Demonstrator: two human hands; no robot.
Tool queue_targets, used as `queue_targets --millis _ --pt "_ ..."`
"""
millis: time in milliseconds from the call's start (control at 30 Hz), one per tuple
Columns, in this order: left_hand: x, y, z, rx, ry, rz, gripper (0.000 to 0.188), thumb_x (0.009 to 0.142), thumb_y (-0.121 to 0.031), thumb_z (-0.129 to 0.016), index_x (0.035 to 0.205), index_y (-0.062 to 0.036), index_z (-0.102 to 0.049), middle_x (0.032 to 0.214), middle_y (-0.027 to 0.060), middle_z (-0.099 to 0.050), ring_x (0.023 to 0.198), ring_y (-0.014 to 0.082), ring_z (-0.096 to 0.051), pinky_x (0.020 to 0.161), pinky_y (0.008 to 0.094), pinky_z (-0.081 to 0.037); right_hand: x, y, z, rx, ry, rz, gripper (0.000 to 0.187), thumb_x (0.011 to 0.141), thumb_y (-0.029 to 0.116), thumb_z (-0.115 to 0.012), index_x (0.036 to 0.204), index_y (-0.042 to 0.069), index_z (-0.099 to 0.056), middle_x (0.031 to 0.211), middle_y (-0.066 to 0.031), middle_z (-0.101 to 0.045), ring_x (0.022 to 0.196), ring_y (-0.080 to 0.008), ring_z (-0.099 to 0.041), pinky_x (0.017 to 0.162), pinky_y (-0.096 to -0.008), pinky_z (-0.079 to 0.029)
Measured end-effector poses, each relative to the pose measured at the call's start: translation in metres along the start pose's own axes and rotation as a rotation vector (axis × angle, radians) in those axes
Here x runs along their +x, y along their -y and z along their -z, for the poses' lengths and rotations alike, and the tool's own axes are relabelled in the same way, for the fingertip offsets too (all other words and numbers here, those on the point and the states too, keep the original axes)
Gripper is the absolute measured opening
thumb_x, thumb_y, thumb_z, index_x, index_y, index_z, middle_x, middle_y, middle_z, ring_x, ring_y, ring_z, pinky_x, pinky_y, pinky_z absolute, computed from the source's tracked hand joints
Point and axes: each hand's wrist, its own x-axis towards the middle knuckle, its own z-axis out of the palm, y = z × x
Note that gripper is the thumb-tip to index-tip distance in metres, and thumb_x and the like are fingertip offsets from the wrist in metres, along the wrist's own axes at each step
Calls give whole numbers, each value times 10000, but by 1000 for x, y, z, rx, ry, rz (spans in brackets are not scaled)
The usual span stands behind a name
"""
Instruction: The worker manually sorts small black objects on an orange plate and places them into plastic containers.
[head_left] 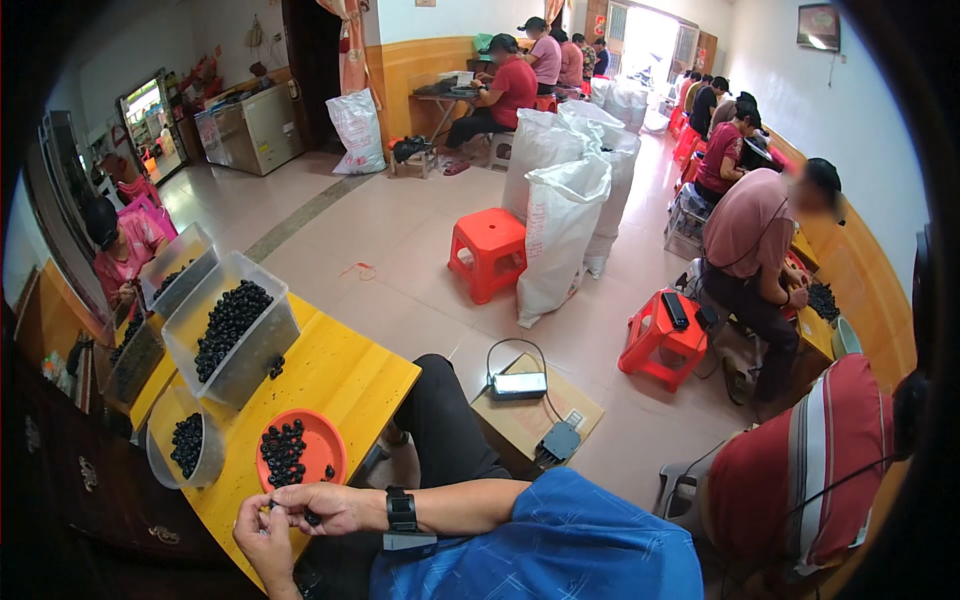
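My left hand [264, 545] and my right hand [318, 507] meet at the fingertips over the near edge of the yellow table [345, 352]. Both are closed in a pinch around a small dark piece, mostly hidden by the fingers. Another small round black part [312, 518] shows at my right hand's curled fingers. A watch with a black strap [401, 510] is on my right wrist. Just beyond my hands sits a round orange-red plate [330, 440] holding several small round black parts [283, 450].
A clear bin [265, 352] and a round clear tub [208, 465] hold more black parts. Beside my leg, a cardboard box [500, 425] bears a white device [519, 385]. Red stools [488, 250] and white sacks [562, 220] stand on the floor. Several people work at tables along both sides.
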Motion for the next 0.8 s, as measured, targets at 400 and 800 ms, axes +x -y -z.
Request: queue_targets --millis 400,800 --pt "-7 -13 8 -578 -12 147 74 892 -51 -636 948 -39 -589 683 -27 -544 446 -7 -368 406 142 -279 -8 5 -22 -178 7 -13 245 931 421 -661 959 181 -618 722 103 -528 553 15 -385 441 -132 -314" --pt "4 -7 3 -775 35 227 87 901 -55 -588 966 2 -580 713 62 -592 421 19 -363 390 159 -260 -6 19 -18 -123 9 -58 248 935 422 -651 961 192 -561 784 81 -550 546 18 -394 446 -136 -308"
